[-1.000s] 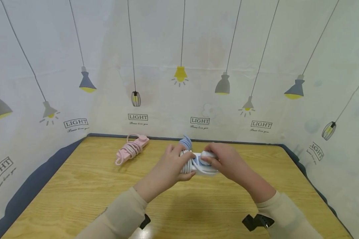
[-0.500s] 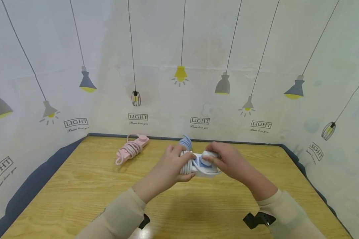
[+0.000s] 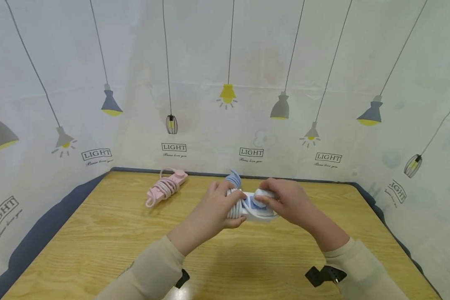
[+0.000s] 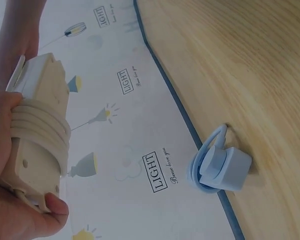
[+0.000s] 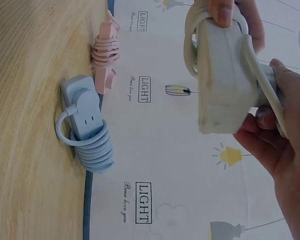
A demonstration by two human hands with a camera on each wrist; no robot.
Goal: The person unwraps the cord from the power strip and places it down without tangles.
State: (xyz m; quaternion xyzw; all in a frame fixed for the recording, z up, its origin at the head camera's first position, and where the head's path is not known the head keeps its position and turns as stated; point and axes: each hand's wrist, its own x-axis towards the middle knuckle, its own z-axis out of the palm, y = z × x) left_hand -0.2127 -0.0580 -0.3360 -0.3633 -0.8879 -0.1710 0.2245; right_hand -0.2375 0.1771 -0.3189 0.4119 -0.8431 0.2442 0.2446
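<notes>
A white power strip (image 5: pixel 222 82), its white cord (image 3: pixel 234 208) wound round one end, is held up over the table. My left hand (image 3: pixel 213 206) grips the wound end, fingers across the far side and thumb at the near edge. At the other end my right hand (image 3: pixel 290 202) pinches the round white plug (image 3: pixel 261 196) between thumb and fingers, at the blue socket face (image 3: pixel 256 204). From the plug, a loop of cord runs along the strip's near side. The left wrist view shows the strip's underside (image 4: pixel 42 160).
A blue power strip (image 5: pixel 85 112), wrapped in its cord, lies at the table's back edge, partly behind my left hand in the head view. Left of it lies a pink wrapped power strip (image 3: pixel 166 188). A lamp-printed cloth (image 3: pixel 262 125) stands behind the wooden table (image 3: pixel 225 266).
My right hand and the plug have shifted slightly right, and the strip's right end with them. My left hand stays in almost the same place, still gripping the strip.
</notes>
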